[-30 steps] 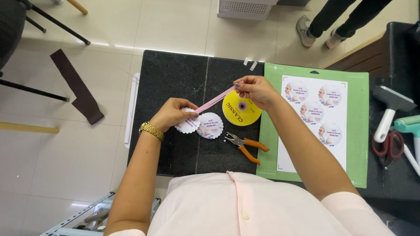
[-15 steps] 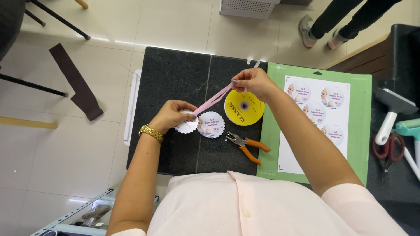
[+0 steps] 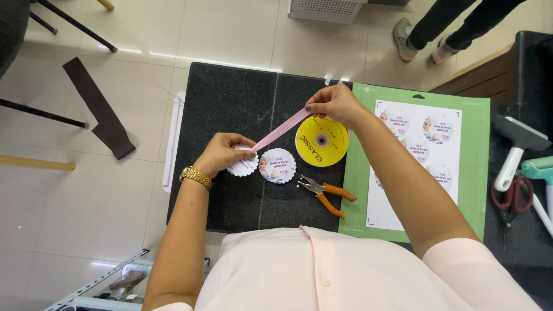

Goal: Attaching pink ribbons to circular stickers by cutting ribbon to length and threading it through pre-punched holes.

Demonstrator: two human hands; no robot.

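A pink ribbon runs taut between my two hands above a black stone table. My right hand pinches its upper end over a yellow ribbon spool. My left hand, with a gold watch on the wrist, holds the lower end and rests on a white scalloped round tag. A second scalloped tag with a printed picture lies just right of it.
Orange-handled punch pliers lie near me. A green cutting mat carries a white sheet of round printed stickers. A scraper and scissors sit at the right. Another person's feet stand beyond the table.
My right hand has drawn the ribbon's end further up and away from the spool, so more ribbon is stretched out. My left hand stays on the tag.
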